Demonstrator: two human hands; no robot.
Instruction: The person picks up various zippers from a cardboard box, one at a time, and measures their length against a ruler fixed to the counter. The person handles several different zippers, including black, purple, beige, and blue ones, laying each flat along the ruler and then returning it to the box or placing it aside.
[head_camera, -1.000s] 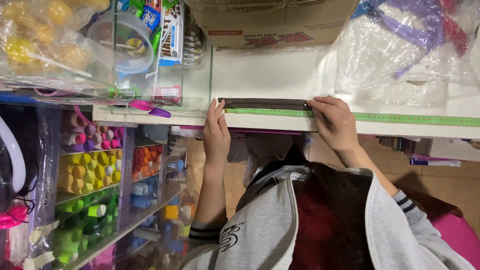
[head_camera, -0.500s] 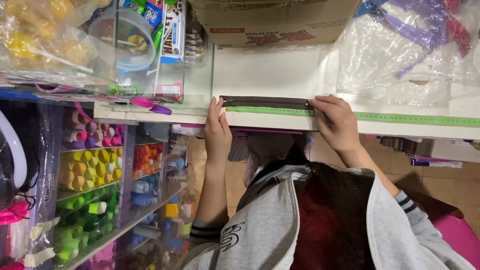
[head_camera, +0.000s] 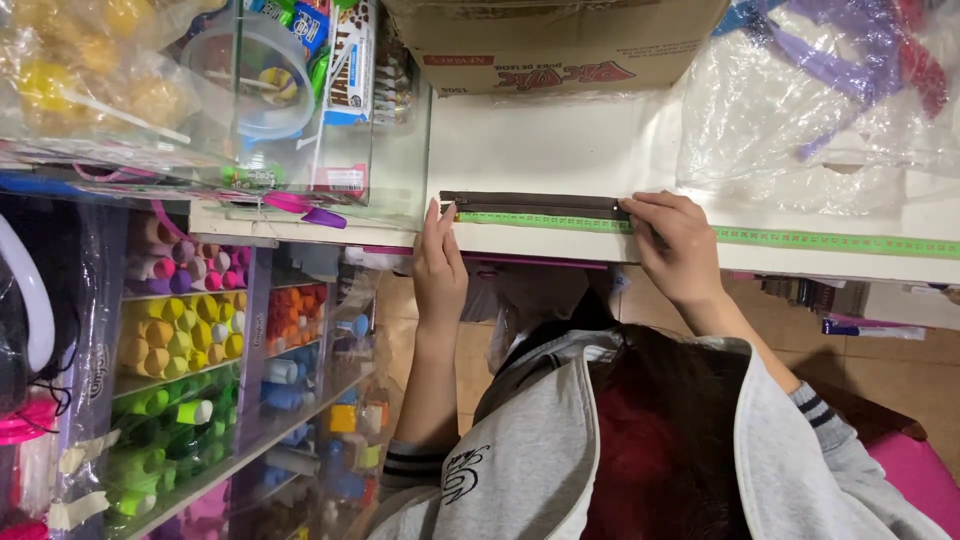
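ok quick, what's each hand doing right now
Left hand: flat and open, fingers pinning one end of the brown zipper on the green measuring tape.
Right hand: fingers curled, pressing the zipper's other end; nothing gripped.

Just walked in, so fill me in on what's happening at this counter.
A person presses a brown zipper flat on the white counter, alongside a green measuring tape that runs along the counter's edge. The left hand pins one end of the zipper and the right hand pins the other. A cardboard box sits behind.
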